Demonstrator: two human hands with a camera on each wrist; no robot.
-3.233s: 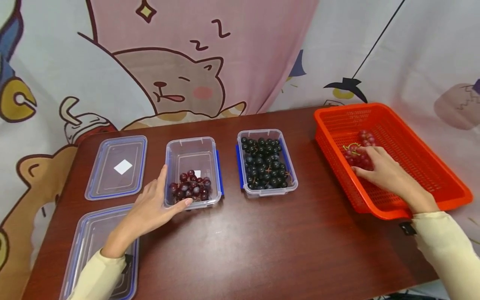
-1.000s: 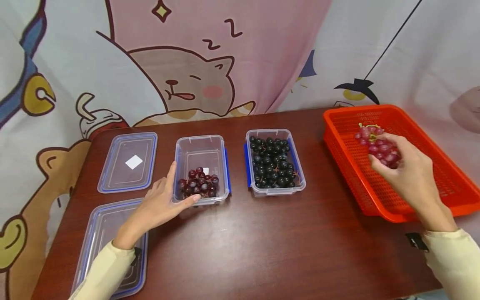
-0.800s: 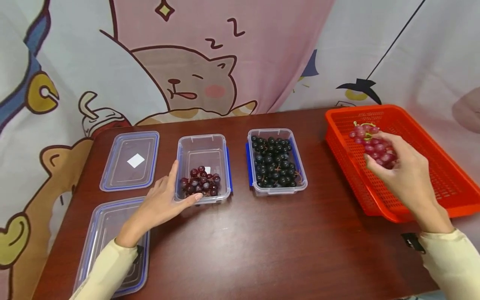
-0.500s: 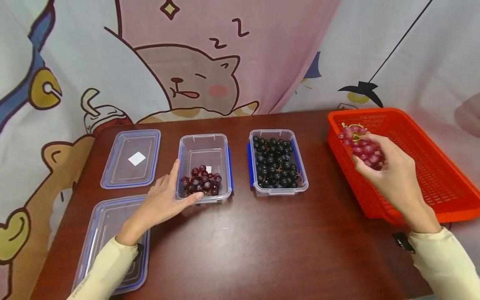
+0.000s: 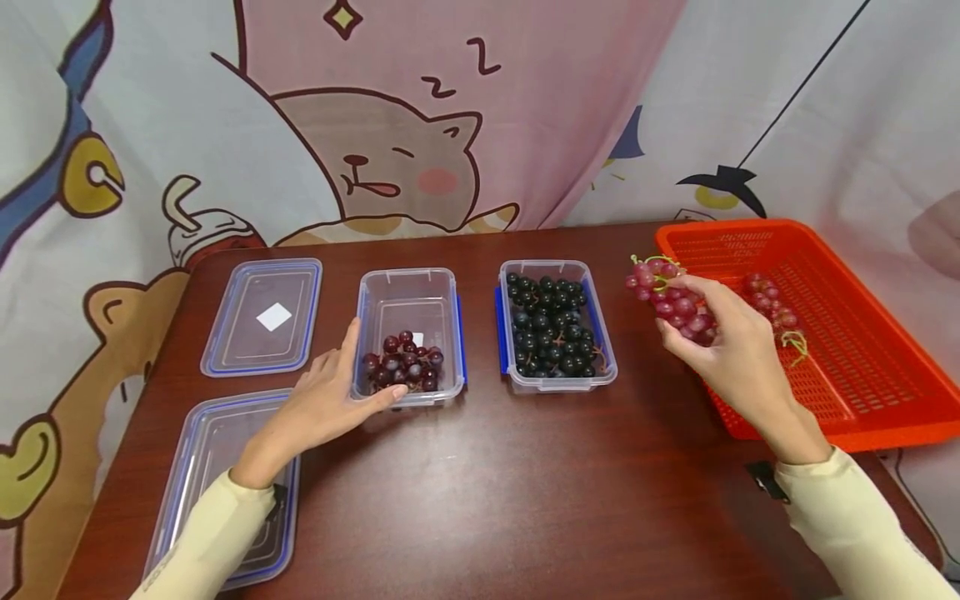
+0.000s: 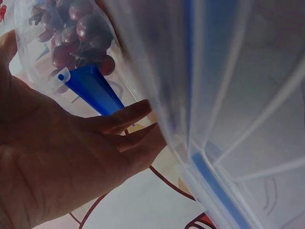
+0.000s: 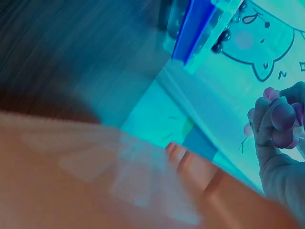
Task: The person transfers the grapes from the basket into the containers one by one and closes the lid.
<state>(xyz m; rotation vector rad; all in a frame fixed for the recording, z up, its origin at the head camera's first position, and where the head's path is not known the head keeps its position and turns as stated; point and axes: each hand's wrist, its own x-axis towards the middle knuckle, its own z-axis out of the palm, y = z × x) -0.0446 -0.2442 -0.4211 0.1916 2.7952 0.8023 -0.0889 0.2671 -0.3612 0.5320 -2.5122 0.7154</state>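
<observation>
My right hand [image 5: 735, 350] pinches a bunch of pink-red grapes [image 5: 678, 308] with green stems, held up over the table just left of the orange basket [image 5: 847, 250]. In the right wrist view the same grapes [image 7: 283, 117] sit at the fingertips. My left hand [image 5: 318, 408] rests at the near-left corner of a clear container [image 5: 405, 283], its straight index finger along the side and its thumb on the front rim. Dark red grapes [image 5: 405, 362] lie in that container's near half. More pink-red grapes [image 5: 768, 300] remain in the basket, beside a green stem [image 5: 795, 346].
A second clear container [image 5: 558, 385] full of black grapes [image 5: 551, 325] stands between the first one and the basket. Two blue-edged clear lids, one smaller lid [image 5: 258, 321] and one larger lid [image 5: 217, 442], lie at the left. A patterned curtain [image 5: 375, 150] hangs behind the table [image 5: 487, 483].
My right hand has lifted a bunch of grapes from the basket and carried it left past the basket's rim. My left hand stays at the container. The head view has shifted slightly.
</observation>
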